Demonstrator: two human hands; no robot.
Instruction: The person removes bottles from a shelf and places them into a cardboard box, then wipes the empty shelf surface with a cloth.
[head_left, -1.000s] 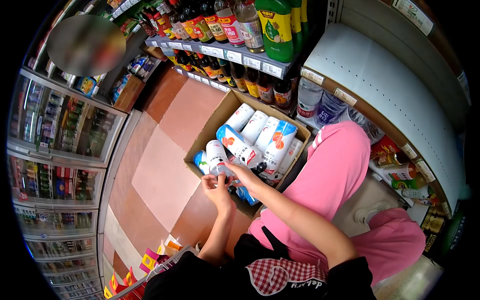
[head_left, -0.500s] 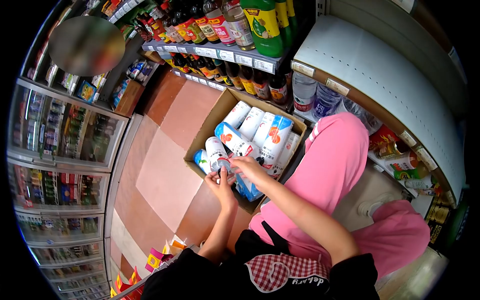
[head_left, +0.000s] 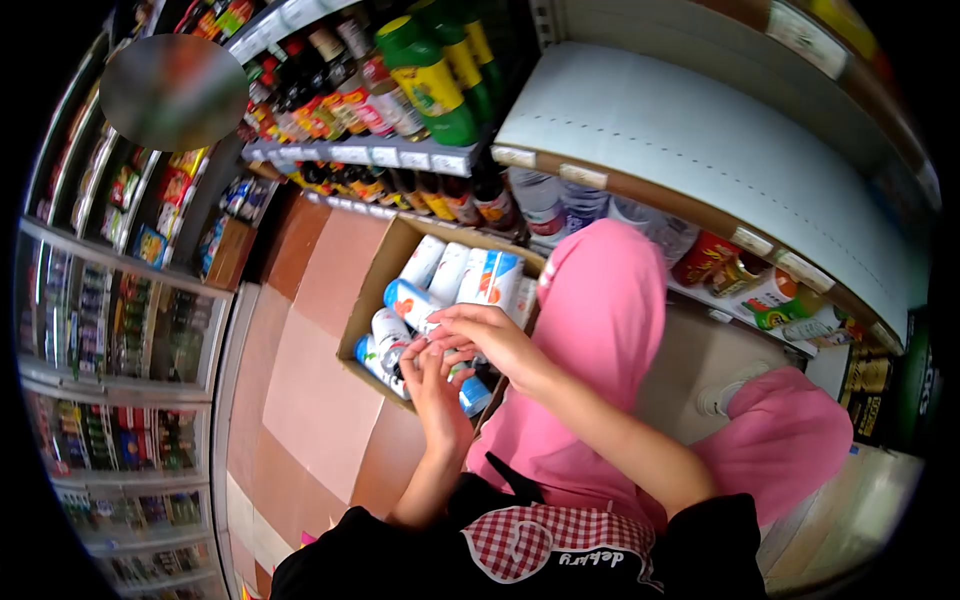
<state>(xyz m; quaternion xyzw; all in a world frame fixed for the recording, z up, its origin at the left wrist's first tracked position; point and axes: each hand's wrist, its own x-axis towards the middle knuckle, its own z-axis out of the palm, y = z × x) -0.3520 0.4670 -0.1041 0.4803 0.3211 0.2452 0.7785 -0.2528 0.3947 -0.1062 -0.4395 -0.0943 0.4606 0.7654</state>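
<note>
An open cardboard box on the floor holds several white cylindrical containers, some blue with orange fruit pictures. Over the box's near side, my left hand is raised with its fingers bent. My right hand reaches in from the right, its fingers curled down to meet the left fingertips. Anything pinched between them is too small or blurred to make out. My hands partly cover the containers beneath.
Behind the box, a shelf carries sauce bottles and green jugs. A pale shelf curves along the right, above water bottles. My pink-trousered knee is beside the box. Glass-fronted coolers line the left.
The view has shifted, moving the box lower and left in the picture. My hands have risen off the container they were working at, fingertips still close together.
</note>
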